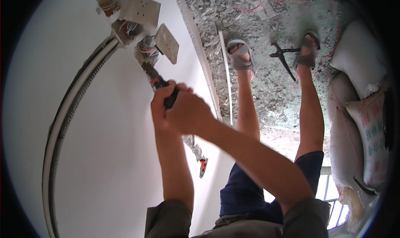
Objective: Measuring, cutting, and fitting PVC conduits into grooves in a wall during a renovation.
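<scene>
The white pipe (62, 113) curves down the wall well to the left of the fingers, apart from both hands. The left hand (160, 102) curls around the black and red handle of the screwdriver (160, 84), fingers wrapped tight about it. The shaft runs up and left from the fingertips, and its tip sits at the open wall box (143, 52), among the loose wires. Above the fingers two grey socket plates (166, 42) hang off their boxes, tilted and dangling on their leads. The right hand (187, 113) closes over the left, its fingers folded around the same handle from the right, so both grip one tool.

The screwdriver looks light and stiff, its ribbed handle offering a sure hold; the handle's middle is the place to grasp. The plates are probably brittle plastic and the wires soft, so they would bend or crack under a careless push. Well to the right of the fingers, black pliers (283, 56) lie on the rubble floor between two sandalled feet
</scene>
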Demonstrator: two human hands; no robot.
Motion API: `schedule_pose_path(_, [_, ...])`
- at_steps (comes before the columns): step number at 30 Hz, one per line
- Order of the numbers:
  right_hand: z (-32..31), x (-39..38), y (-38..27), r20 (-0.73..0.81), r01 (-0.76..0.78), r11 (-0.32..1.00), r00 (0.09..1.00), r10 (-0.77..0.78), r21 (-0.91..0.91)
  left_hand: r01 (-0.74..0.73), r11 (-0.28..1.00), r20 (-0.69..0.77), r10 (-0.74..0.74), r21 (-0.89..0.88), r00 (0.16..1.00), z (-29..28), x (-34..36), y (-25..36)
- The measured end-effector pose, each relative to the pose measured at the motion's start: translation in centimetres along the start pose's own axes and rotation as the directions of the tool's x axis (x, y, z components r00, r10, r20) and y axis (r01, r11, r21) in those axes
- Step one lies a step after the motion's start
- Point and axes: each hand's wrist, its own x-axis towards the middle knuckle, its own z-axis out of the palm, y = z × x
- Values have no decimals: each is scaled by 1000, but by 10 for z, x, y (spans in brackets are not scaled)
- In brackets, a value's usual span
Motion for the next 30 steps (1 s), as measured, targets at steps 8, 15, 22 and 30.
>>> schedule_pose_path(8, [-20, -10, -12, 161, -102, 994, 981, 106, -36, 21, 999, 39, -20, -30, 999, 9, -2, -1])
schedule_pose_path(15, [-10, -26, -8, 198, -51, 999, 979, 51, -6, 76, 993, -22, -78, -93, 997, 26, -33, -1])
schedule_pose_path(22, [-19, -106, 81, 270, -271, 962, 928, 255, 26, 109, 976, -69, -97, 190, 993, 10, -90, -89])
schedule_pose_path(30, [-96, -74, 134, 63, -176, 972, 984, 168, 153, 4, 858, 108, -70, 513, 992, 55, -49, -96])
